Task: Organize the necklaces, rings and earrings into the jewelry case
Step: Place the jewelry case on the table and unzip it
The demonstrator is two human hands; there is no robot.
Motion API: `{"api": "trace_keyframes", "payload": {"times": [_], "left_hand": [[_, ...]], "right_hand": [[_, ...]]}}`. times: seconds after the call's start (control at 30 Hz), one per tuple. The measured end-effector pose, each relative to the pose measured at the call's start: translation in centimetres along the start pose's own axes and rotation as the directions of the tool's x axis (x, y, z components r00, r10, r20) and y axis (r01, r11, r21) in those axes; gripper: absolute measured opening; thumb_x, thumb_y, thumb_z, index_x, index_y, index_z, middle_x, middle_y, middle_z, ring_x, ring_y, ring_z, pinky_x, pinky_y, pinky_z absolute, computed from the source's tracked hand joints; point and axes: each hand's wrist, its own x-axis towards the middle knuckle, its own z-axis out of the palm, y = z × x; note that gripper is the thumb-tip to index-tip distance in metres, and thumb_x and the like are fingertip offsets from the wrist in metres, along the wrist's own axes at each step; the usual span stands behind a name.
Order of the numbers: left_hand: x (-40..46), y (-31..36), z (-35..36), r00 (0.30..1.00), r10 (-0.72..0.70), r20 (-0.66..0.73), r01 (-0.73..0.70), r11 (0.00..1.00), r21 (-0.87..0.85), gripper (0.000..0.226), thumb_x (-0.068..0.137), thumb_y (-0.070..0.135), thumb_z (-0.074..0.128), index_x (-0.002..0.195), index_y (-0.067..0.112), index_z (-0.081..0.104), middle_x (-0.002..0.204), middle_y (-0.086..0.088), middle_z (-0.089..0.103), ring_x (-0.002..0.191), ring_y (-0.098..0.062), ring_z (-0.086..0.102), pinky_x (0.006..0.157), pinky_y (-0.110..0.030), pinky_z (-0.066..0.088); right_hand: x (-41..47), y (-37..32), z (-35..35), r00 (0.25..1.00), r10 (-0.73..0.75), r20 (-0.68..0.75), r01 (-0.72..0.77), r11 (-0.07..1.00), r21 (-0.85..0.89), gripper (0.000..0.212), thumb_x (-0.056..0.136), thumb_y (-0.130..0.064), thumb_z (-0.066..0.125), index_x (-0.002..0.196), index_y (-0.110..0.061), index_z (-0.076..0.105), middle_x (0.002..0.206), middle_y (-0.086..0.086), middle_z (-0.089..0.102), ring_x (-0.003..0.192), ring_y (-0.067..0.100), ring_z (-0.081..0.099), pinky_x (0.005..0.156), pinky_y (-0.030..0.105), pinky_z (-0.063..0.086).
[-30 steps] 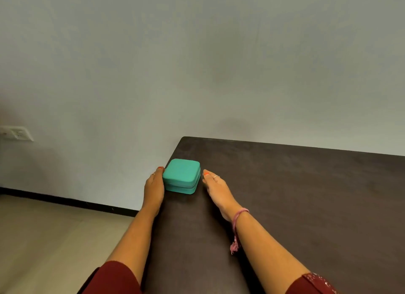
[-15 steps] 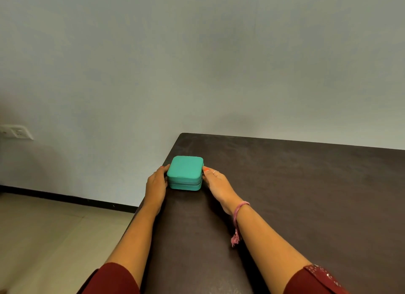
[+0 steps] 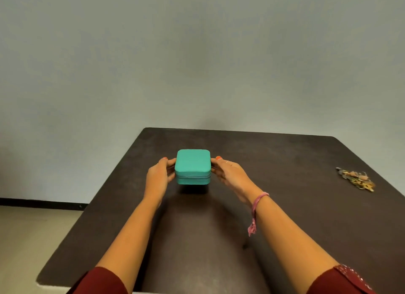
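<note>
Nearest me I see two forearms in dark red sleeves reaching out over the dark brown table (image 3: pixel 285 206), a pink thread bracelet (image 3: pixel 257 202) tied round the right wrist. Further out, my left hand (image 3: pixel 158 177) grips the left side of the teal jewelry case (image 3: pixel 192 165), fingers curled against it, and my right hand (image 3: pixel 230 173) grips the right side the same way. The case is zipped closed and held a little above the tabletop, its shadow beneath it. Off to the right, well apart, a small heap of jewelry (image 3: pixel 356 179) lies on the table. Beyond stands a plain grey wall (image 3: pixel 197 52).
</note>
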Motion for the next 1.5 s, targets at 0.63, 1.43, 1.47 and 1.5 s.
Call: {"api": "trace_keyframes", "payload": {"times": [0.63, 1.43, 1.47, 1.5], "left_hand": [[-14.6, -4.1, 8.6, 0.964, -0.108, 0.245, 0.116, 0.993, -0.017, 0.028, 0.1, 0.022, 0.038, 0.111, 0.028, 0.063, 0.117, 0.012, 0.064, 0.112, -0.003, 0.057, 0.085, -0.016, 0.049], [-12.3, -6.2, 8.1, 0.794, -0.092, 0.601, -0.345, 0.745, 0.571, 0.125, 0.051, 0.048, 0.09, 0.147, 0.045, 0.009, 0.139, 0.023, 0.034, 0.127, -0.004, 0.04, 0.109, -0.034, 0.038], [-12.3, -6.2, 8.0, 0.796, -0.09, 0.599, -0.342, 0.748, 0.568, 0.124, 0.051, 0.048, 0.09, 0.146, 0.045, 0.011, 0.138, 0.023, 0.035, 0.126, -0.004, 0.042, 0.108, -0.033, 0.039], [-12.2, -6.3, 8.0, 0.798, -0.089, 0.596, -0.339, 0.751, 0.566, 0.124, 0.05, 0.048, 0.09, 0.146, 0.045, 0.011, 0.138, 0.023, 0.037, 0.126, -0.004, 0.042, 0.108, -0.033, 0.039]], "right_hand": [[-13.7, 5.7, -10.8, 0.993, 0.058, -0.104, -0.059, 0.998, -0.009, 0.04, 0.101, -0.04, 0.034, 0.129, -0.021, 0.057, 0.108, -0.021, 0.063, 0.098, -0.008, 0.059, 0.089, 0.012, 0.042], [-8.0, 6.6, -13.7, 0.976, 0.061, 0.209, 0.028, 0.917, -0.398, 0.047, 0.097, 0.005, 0.036, 0.132, -0.024, 0.05, 0.128, -0.006, 0.058, 0.114, 0.004, 0.055, 0.089, 0.014, 0.047], [-7.8, 6.4, -14.0, 0.971, 0.064, 0.232, 0.033, 0.918, -0.394, 0.045, 0.098, 0.004, 0.038, 0.131, -0.023, 0.052, 0.128, -0.005, 0.059, 0.115, 0.004, 0.056, 0.092, 0.016, 0.048], [-7.6, 6.3, -14.2, 0.964, 0.067, 0.257, 0.043, 0.916, -0.399, 0.043, 0.098, 0.003, 0.04, 0.129, -0.022, 0.053, 0.127, -0.005, 0.06, 0.116, 0.004, 0.057, 0.095, 0.019, 0.047]]}}
